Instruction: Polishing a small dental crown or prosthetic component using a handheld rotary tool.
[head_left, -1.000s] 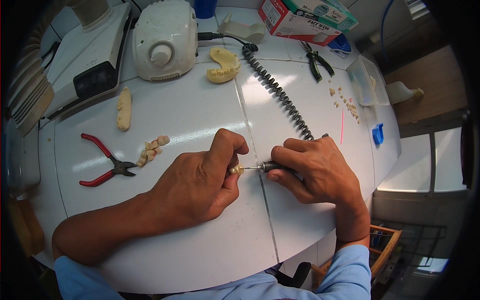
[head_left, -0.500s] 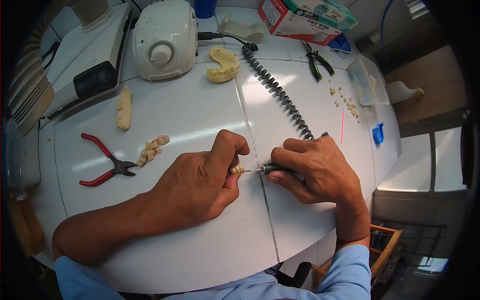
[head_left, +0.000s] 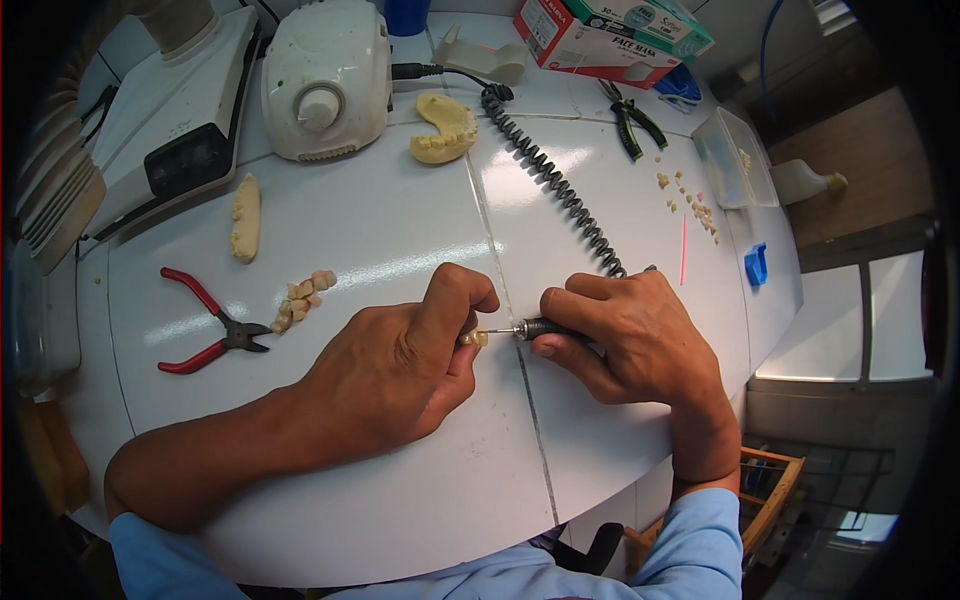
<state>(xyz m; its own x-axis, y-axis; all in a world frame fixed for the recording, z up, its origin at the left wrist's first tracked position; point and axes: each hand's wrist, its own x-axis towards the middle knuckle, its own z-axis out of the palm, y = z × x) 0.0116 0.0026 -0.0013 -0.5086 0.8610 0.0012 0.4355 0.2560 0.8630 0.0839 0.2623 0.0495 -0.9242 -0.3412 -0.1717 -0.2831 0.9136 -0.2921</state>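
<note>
Between the thumb and fingers of my left hand [head_left: 405, 365] sits a small dental bridge [head_left: 474, 339], cream-coloured with tooth shapes; part of it is hidden by the fingers. My right hand [head_left: 640, 335] is wrapped round a dark rotary handpiece [head_left: 543, 328]. Its thin metal bur [head_left: 498, 331] points left and its tip meets the upper part of the bridge. A coiled black cord [head_left: 560, 190] runs from the far side toward the right hand. Left of my left hand lie a row of tooth-coloured crowns [head_left: 298, 300] and red-handled cutters [head_left: 225, 335], jaws facing the crowns.
At the back stand a white motor control box [head_left: 328, 85] and a suction unit with hose [head_left: 175, 125]. Plaster casts [head_left: 443, 148] lie before them. Rightward are dark pliers [head_left: 632, 120], loose teeth [head_left: 703, 212], a pink stick [head_left: 684, 250], a clear tub [head_left: 728, 165] and a mask box [head_left: 600, 50].
The handpiece and its bur have moved slightly up and left against the bridge. The bridge is turned a little in my left fingers. The view has shifted very slightly.
</note>
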